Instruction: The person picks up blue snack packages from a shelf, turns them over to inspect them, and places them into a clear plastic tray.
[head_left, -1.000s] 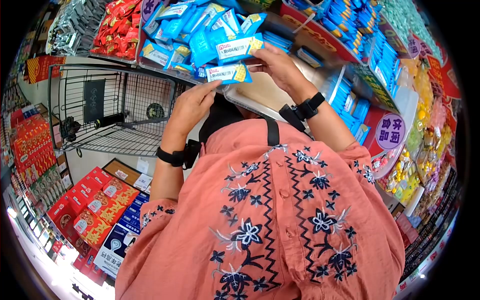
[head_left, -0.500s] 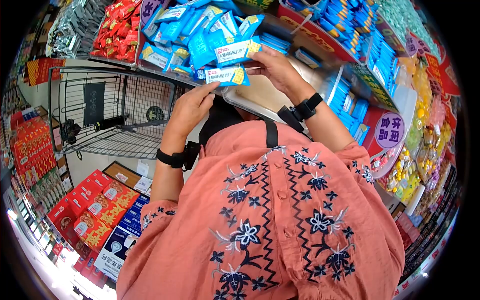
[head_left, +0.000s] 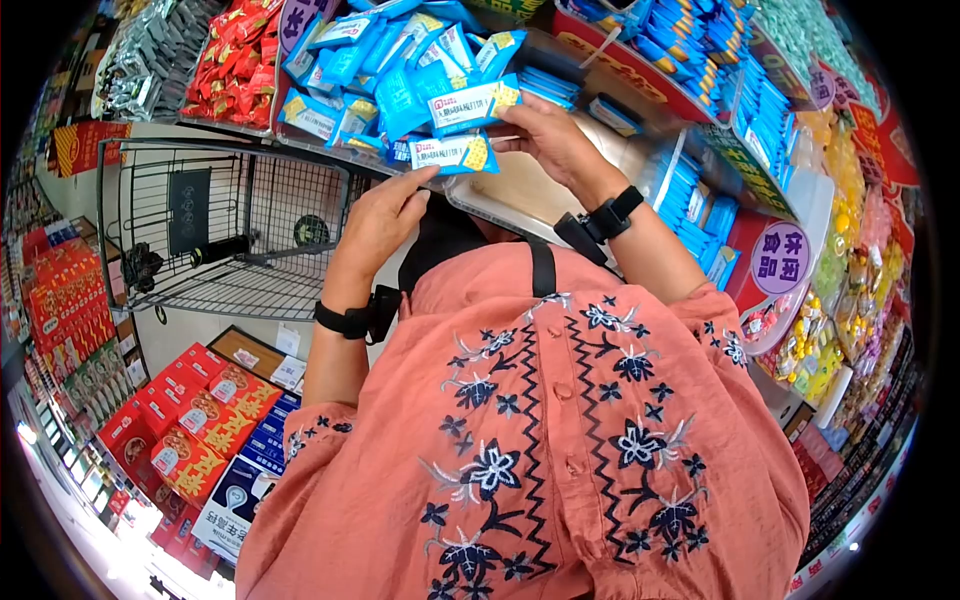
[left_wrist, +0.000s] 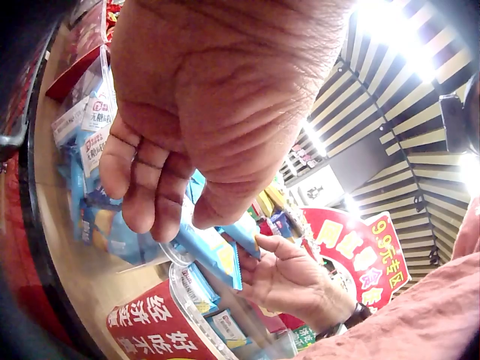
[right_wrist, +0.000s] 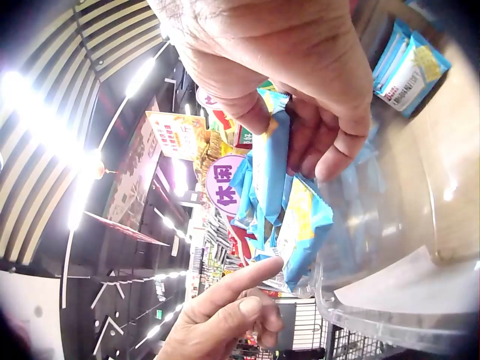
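Note:
My right hand (head_left: 562,145) pinches a blue-and-white cracker packet (head_left: 462,107) by its right end, thumb on the near side and fingers behind. Just below it lies a second, similar cracker packet (head_left: 440,153), its yellow end close to the right fingers. In the head view the left hand (head_left: 380,222) points its straight index finger at this lower packet's near edge. The right wrist view shows that fingertip right at the lower packet (right_wrist: 304,229), with the thumb off it and the other fingers bent. Both packets are over a heap of blue packets (head_left: 385,55) in a bin.
A wire shopping cart (head_left: 230,215) stands left of the bin. Red packets (head_left: 240,65) fill the neighbouring bin. A clear plastic bin (head_left: 525,185) with a pale bottom is under the right hand. More blue packets (head_left: 700,215) are to the right, and red boxes (head_left: 190,420) stand lower left.
Both packets have shifted very slightly down and left in the head view, and the left fingertip has moved down a touch with them. The grip of the right hand looks the same.

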